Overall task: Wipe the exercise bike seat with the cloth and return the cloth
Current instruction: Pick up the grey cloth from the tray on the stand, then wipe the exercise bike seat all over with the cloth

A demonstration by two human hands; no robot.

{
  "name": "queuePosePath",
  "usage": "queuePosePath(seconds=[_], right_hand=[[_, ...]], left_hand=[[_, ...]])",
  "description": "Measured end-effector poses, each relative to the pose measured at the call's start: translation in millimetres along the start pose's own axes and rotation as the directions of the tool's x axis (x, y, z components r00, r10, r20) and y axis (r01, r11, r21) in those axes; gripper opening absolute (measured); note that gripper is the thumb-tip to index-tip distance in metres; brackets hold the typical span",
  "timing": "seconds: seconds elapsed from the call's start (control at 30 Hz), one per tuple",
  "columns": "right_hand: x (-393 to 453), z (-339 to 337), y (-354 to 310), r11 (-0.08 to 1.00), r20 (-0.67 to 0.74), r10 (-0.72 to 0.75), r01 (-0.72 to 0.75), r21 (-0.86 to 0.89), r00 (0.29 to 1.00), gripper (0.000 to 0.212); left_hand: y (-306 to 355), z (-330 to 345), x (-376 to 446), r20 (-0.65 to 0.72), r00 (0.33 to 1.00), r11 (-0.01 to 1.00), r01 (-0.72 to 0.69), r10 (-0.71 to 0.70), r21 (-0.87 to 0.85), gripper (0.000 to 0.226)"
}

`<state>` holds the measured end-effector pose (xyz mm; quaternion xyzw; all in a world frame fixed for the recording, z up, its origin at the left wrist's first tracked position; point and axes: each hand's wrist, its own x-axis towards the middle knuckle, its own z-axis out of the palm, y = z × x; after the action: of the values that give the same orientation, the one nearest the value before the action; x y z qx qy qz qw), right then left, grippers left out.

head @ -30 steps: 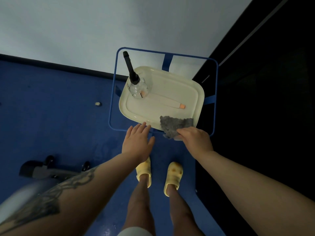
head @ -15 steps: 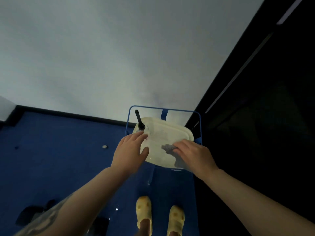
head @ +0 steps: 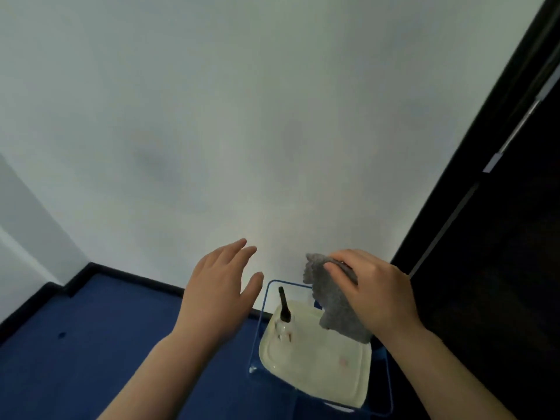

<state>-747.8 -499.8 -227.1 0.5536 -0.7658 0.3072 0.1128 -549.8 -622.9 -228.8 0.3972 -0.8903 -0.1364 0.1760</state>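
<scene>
My right hand (head: 375, 289) holds a grey cloth (head: 333, 301) in the air above the far right part of a cream tray (head: 306, 368). The cloth hangs down from my fingers. My left hand (head: 218, 289) floats open to the left of the tray, fingers spread, holding nothing. The exercise bike seat is out of view.
The tray rests on a blue wire-frame stand (head: 260, 322). A clear glass holding a black stick (head: 285, 316) stands at the tray's far left. A white wall (head: 242, 116) fills the top, a dark panel (head: 500, 237) the right, blue floor (head: 91, 344) the lower left.
My right hand has lifted the cloth off the tray into the air. The view has tilted upward, so feet and bike base have dropped out of sight.
</scene>
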Motion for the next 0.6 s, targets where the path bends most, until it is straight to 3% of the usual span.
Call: queuePosePath(seconds=[0.33, 0.47, 0.6], right_hand=[[43.4, 20.2, -51.5, 0.976, 0.053, -0.195, 0.188, 0.107, 0.979, 0.006], [61.7, 33.9, -74.5, 0.913, 0.114, -0.355, 0.318, 0.258, 0.928, 0.008], [64.9, 45.8, -107.5, 0.804, 0.163, -0.539, 0.447, 0.392, 0.826, 0.006]], left_hand=[[-22.5, -55.6, -40.5, -0.176, 0.952, 0.948, 0.279, -0.251, 0.156, 0.049], [-19.3, -61.7, -67.5, -0.218, 0.884, 0.875, 0.452, -0.414, 0.170, 0.051], [-12.7, -64.2, -115.0, -0.301, 0.749, 0.740, 0.651, -0.591, 0.168, 0.051]])
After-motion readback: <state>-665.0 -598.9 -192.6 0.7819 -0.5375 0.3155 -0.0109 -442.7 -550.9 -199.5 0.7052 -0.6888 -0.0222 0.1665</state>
